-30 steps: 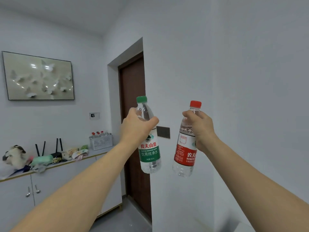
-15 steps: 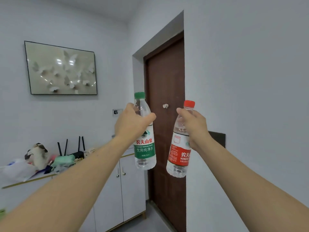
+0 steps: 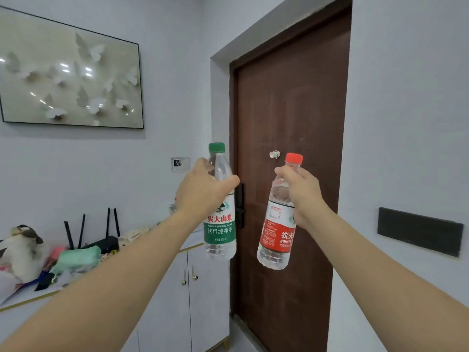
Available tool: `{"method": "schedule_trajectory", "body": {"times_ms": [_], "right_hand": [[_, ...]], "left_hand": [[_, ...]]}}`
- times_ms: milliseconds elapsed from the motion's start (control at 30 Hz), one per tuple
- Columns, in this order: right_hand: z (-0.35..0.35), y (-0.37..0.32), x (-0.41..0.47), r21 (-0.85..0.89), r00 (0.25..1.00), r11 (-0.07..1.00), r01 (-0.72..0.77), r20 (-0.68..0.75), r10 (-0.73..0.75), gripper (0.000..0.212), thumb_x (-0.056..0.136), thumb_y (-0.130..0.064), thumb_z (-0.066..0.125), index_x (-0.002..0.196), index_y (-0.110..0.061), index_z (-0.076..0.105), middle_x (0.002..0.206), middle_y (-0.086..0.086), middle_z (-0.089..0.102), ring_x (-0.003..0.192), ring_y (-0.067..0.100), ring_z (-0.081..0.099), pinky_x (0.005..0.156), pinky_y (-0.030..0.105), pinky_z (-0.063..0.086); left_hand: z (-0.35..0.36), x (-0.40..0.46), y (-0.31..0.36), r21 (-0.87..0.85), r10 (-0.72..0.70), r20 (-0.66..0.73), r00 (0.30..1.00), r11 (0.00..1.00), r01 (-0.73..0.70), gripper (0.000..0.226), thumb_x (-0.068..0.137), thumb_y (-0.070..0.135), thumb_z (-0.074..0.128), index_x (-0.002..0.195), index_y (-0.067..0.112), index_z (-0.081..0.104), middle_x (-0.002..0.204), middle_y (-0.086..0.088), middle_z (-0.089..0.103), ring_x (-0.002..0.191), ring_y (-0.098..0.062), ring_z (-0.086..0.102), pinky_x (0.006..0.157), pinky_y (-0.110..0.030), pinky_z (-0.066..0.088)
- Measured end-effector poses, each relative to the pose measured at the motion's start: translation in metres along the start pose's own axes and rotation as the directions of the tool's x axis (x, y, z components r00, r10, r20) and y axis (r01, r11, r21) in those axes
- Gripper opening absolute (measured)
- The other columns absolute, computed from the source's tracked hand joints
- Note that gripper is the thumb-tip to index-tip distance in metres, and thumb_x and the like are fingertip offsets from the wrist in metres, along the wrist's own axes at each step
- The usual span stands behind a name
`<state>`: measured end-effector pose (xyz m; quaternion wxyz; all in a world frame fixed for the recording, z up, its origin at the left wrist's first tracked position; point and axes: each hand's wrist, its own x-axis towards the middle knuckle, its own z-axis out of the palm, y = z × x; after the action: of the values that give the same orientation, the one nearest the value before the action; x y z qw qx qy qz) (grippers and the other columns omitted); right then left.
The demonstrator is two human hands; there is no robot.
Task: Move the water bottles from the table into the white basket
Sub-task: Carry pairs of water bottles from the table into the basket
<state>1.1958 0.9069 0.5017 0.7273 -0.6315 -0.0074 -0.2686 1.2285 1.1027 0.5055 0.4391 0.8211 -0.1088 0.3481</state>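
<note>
My left hand (image 3: pixel 203 191) grips a clear water bottle with a green cap and green label (image 3: pixel 220 232) around its upper body, held upright in the air. My right hand (image 3: pixel 302 194) grips a second clear bottle with a red cap and red label (image 3: pixel 276 237) near its neck, tilted slightly. Both arms are stretched forward at chest height in front of a brown door. The white basket is hidden behind my left hand and arm.
A brown door (image 3: pixel 286 148) stands straight ahead with a black handle (image 3: pixel 239 207). A white cabinet (image 3: pixel 198 288) at the left carries a router (image 3: pixel 101 240), a plush toy (image 3: pixel 22 247) and clutter. A framed butterfly picture (image 3: pixel 71 74) hangs above.
The view has swung right and closer to the door and cabinet. Both hands keep their hold on the bottles. The white basket seen a second ago is now behind my left arm.
</note>
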Motion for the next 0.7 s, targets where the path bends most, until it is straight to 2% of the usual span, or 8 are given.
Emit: {"method": "schedule_trajectory", "body": {"times_ms": [100, 200, 333, 433, 567, 700], "right_hand": [[0.028, 0.039, 0.043, 0.013, 1.000, 1.000, -0.021, 0.001, 0.021, 0.011, 0.074, -0.033, 0.074, 0.073, -0.025, 0.066, 0.071, -0.001, 0.069, 0.064, 0.020, 0.067, 0.062, 0.032, 0.053], [0.055, 0.078, 0.092, 0.024, 0.999, 0.999, -0.031, 0.027, 0.030, 0.011, 0.075, -0.033, 0.074, 0.076, -0.025, 0.066, 0.071, -0.003, 0.069, 0.067, 0.020, 0.067, 0.063, 0.033, 0.052], [0.097, 0.119, 0.169, 0.072, 0.998, 0.997, -0.026, 0.057, 0.021, 0.010, 0.075, -0.032, 0.074, 0.079, -0.026, 0.067, 0.069, -0.005, 0.069, 0.069, 0.020, 0.067, 0.067, 0.035, 0.053], [0.131, 0.141, 0.226, 0.115, 0.997, 0.993, -0.040, 0.077, 0.031, 0.013, 0.077, -0.030, 0.074, 0.087, -0.024, 0.067, 0.077, 0.000, 0.070, 0.073, 0.021, 0.066, 0.069, 0.035, 0.052], [0.182, 0.180, 0.298, 0.153, 0.991, 0.986, -0.066, 0.123, 0.047, 0.011, 0.079, -0.023, 0.074, 0.088, -0.022, 0.068, 0.081, 0.003, 0.071, 0.071, 0.019, 0.067, 0.064, 0.034, 0.057], [0.231, 0.230, 0.353, 0.173, 0.986, 0.978, -0.113, 0.138, 0.090, 0.016, 0.080, -0.024, 0.075, 0.094, -0.024, 0.068, 0.084, 0.001, 0.072, 0.070, 0.016, 0.069, 0.059, 0.029, 0.052]], "left_hand": [[0.030, 0.032, -0.047, 0.002, -0.009, 0.029, 1.000, 1.000, 0.009, 0.048, 0.057, 0.063, 0.058, 0.092, 0.033, 0.047, 0.079, 0.023, 0.056, 0.065, 0.001, 0.056, 0.053, -0.023, 0.036], [0.059, 0.071, -0.091, -0.006, -0.041, 0.032, 0.999, 0.999, 0.041, 0.048, 0.057, 0.063, 0.058, 0.093, 0.032, 0.049, 0.083, 0.021, 0.059, 0.069, -0.001, 0.058, 0.057, -0.026, 0.041], [0.090, 0.143, -0.139, -0.031, -0.089, 0.039, 0.995, 0.995, 0.090, 0.058, 0.056, 0.061, 0.060, 0.105, 0.030, 0.051, 0.098, 0.016, 0.063, 0.080, -0.005, 0.061, 0.071, -0.034, 0.049], [0.105, 0.201, -0.168, -0.099, -0.167, 0.092, 0.982, 0.979, 0.176, 0.067, 0.056, 0.059, 0.065, 0.111, 0.026, 0.049, 0.107, 0.006, 0.064, 0.087, -0.015, 0.065, 0.082, -0.043, 0.055], [0.120, 0.270, -0.220, -0.258, -0.283, 0.057, 0.958, 0.922, 0.288, 0.063, 0.053, 0.056, 0.071, 0.105, 0.026, 0.049, 0.104, 0.000, 0.066, 0.083, -0.022, 0.069, 0.080, -0.050, 0.058], [0.133, 0.324, -0.280, -0.356, -0.402, 0.010, 0.916, 0.854, 0.379, 0.079, 0.052, 0.056, 0.071, 0.117, 0.018, 0.046, 0.112, -0.006, 0.062, 0.087, -0.026, 0.069, 0.081, -0.052, 0.057]]}}
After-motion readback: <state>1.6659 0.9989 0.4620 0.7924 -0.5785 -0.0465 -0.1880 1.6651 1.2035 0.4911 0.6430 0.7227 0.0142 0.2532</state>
